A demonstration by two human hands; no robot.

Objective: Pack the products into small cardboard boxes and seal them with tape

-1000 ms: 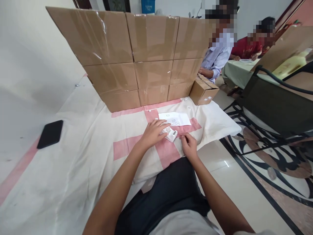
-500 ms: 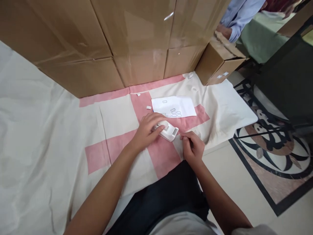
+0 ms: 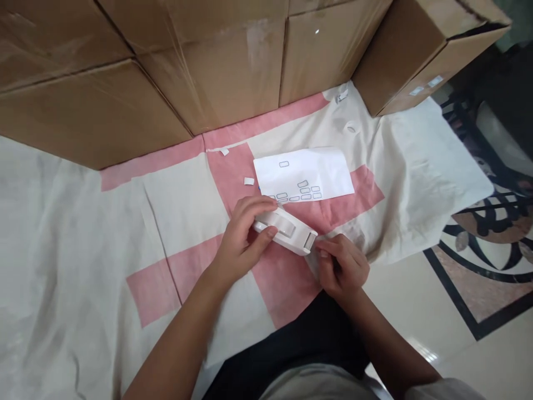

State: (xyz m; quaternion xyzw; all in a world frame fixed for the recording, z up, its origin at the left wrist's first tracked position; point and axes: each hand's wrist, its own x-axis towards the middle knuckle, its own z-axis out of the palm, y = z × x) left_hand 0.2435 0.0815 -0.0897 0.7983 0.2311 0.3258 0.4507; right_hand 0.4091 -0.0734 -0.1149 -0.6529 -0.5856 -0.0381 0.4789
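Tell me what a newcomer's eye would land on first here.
Probably the wall of taped cardboard boxes along the back of the pink-and-white cloth. Next, near the centre, the white device held in the left hand, its end close to the right hand. Behind it lies white paper marked with small outlines.

- One camera is sitting on the person's head, facing forward and steeply down.
- From above the lap [image 3: 287,350], it is looking along both forearms [image 3: 179,333], catching the left hand [image 3: 245,239] and right hand [image 3: 343,266] fairly near, around mid-picture.
- Cardboard boxes [image 3: 225,78] are filling the top edge and blocking the view straight ahead.
- It is taking in cloth [image 3: 187,205] at left and floor [image 3: 403,294] at lower right.
- The upper right corner is running dark, perhaps hiding some detail.
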